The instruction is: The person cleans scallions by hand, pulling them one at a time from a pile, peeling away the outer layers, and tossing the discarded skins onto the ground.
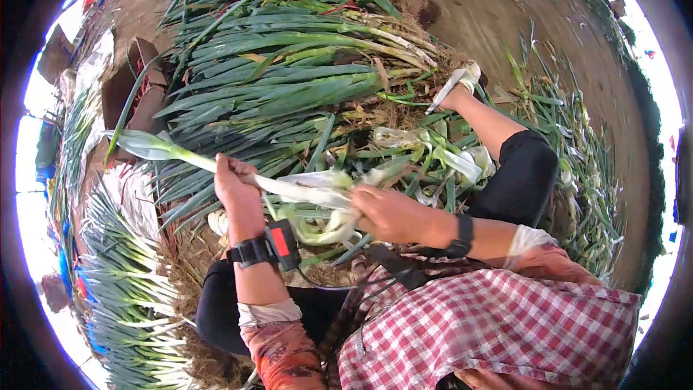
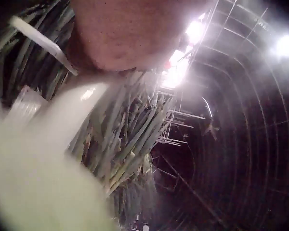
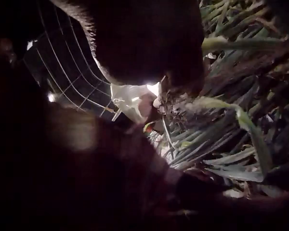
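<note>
A long green onion (image 1: 285, 189) lies across the front of the body, its leafy end to the left. My left hand (image 1: 237, 186) grips its pale stalk, with fingers wrapped around it. At the other end, my right hand (image 1: 395, 215) pinches the whitish outer layers; its fingertips are partly hidden. Loose peeled leaves (image 1: 325, 232) curl down between the hands. In the left wrist view the white stalk (image 2: 70, 115) runs close under the hand. The right wrist view is dark, with a pale leaf layer (image 3: 129, 100) at the fingers.
Large piles of green onions (image 1: 281, 79) lie ahead, roots to the right. More are stacked in a row (image 1: 126, 296) at the lower left. Stripped leaves (image 1: 462, 162) are heaped near the bent leg (image 1: 523, 173) and along the right. Bare soil (image 1: 520, 7) shows at the upper right.
</note>
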### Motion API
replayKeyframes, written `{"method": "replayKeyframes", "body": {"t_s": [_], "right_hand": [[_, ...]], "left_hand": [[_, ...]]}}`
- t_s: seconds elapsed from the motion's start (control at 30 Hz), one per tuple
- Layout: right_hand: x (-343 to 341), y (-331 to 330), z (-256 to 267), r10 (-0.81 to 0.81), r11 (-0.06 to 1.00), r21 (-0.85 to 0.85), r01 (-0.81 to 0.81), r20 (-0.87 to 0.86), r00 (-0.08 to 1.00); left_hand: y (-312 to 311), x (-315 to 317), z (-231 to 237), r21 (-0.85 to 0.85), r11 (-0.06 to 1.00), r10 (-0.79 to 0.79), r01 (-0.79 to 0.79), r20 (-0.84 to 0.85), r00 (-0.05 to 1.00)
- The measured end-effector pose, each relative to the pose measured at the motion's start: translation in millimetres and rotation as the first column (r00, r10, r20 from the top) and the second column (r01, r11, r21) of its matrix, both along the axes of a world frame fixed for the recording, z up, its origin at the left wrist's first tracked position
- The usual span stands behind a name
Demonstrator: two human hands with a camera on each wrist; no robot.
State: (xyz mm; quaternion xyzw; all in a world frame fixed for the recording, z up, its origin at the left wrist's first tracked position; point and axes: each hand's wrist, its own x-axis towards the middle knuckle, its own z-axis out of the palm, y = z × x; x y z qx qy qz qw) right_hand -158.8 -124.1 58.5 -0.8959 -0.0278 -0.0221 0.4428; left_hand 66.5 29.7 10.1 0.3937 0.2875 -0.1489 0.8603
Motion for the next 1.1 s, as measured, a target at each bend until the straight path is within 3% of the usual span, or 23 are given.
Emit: {"method": "replayKeyframes", "body": {"t_s": [0.07, 0.13, 0.2, 0.27, 0.33, 0.37, 0.43, 0.5, 0.57, 0.6, 0.67, 0.73, 0.8, 0.87, 0.93, 1.0, 1.07, 1.1], "right_hand": [[-23.0, -14.5, 6.7, 0.082, 0.997, 0.010, -0.082, -0.148, 0.986], [-49.9, -25.3, 22.2, -0.044, 0.997, 0.053, 0.060, -0.264, 0.964], [-76.3, -40.0, 25.0, -0.123, 0.992, -0.009, 0.125, -0.260, 0.958], [-95.4, -65.9, -7.8, -0.251, 0.968, -0.129, 0.216, -0.516, 0.819], [-87.2, -97.6, -35.1, -0.447, 0.883, -0.245, 0.400, -0.699, 0.559], [-90.2, -109.1, -50.1, -0.380, 0.905, -0.393, 0.164, -0.571, 0.728], [-51.0, -98.7, -4.4, -0.184, 0.910, -0.411, -0.059, -0.526, 0.830], [-6.5, -84.6, -11.9, -0.061, 0.971, -0.237, 0.022, -0.158, 0.986], [46.8, -46.5, 8.7, -0.086, 0.996, -0.019, 0.086, -0.030, 0.996], [70.4, -28.2, -1.0, -0.039, 0.990, 0.137, 0.023, 0.111, 0.993], [105.4, 8.7, 1.3, 0.099, 0.863, 0.504, 0.003, -0.174, 0.980], [126.2, 36.7, -0.1, 0.333, 0.660, 0.747, 0.082, -0.388, 0.859], [130.8, 49.4, -10.0, 0.538, 0.627, 0.777, -0.059, -0.377, 0.754], [115.6, 53.8, -19.7, 0.502, 0.660, 0.751, -0.025, -0.416, 0.758], [94.8, 43.0, -28.8, 0.337, 0.892, 0.381, -0.242, -0.206, 0.919], [60.4, 23.9, -28.4, 0.221, 0.911, 0.396, -0.116, -0.230, 0.948], [21.4, -8.6, -21.4, 0.239, 0.952, 0.267, -0.152, -0.335, 0.911], [-3.3, -22.3, -17.4, 0.153, 0.970, 0.237, -0.052, -0.433, 0.888]], "left_hand": [[7.0, 1.6, -0.9, -0.003, 1.000, 0.010, -0.010, 0.018, 1.000], [20.6, 6.1, -3.9, 0.000, 1.000, 0.009, -0.009, 0.038, 0.999], [48.5, 24.6, -13.4, -0.040, 0.999, 0.015, -0.011, 0.094, 0.995], [54.9, 23.7, -4.4, -0.066, 0.998, -0.008, 0.017, 0.137, 0.991], [47.8, 20.2, 16.1, -0.185, 0.980, -0.045, 0.071, 0.138, 0.989], [50.1, 19.5, 14.4, -0.198, 0.972, -0.088, 0.128, 0.202, 0.975], [45.4, 10.1, 22.5, -0.213, 0.969, -0.082, 0.126, 0.205, 0.975], [38.4, 0.1, 24.3, -0.268, 0.952, -0.098, 0.149, 0.196, 0.976], [29.2, -20.0, 29.6, -0.336, 0.921, -0.138, 0.195, 0.186, 0.973], [27.2, -26.4, 27.5, -0.374, 0.896, -0.169, 0.240, 0.214, 0.962], [25.9, -35.1, 26.3, -0.344, 0.905, -0.182, 0.250, 0.218, 0.959], [21.9, -39.0, 27.3, -0.306, 0.917, -0.196, 0.256, 0.214, 0.957], [15.3, -37.8, 36.9, -0.166, 0.982, -0.074, 0.094, 0.123, 0.990], [20.7, -38.4, 37.8, -0.107, 0.991, -0.066, 0.081, 0.136, 0.989], [33.6, -35.2, 24.3, -0.376, 0.878, -0.192, 0.297, 0.293, 0.937], [34.5, -30.6, 35.4, -0.211, 0.970, -0.077, 0.124, 0.214, 0.974], [52.8, -17.9, 29.8, -0.277, 0.946, -0.078, 0.170, 0.315, 0.946], [45.0, -21.8, 48.1, -0.156, 0.987, 0.004, 0.040, 0.270, 0.963]]}}
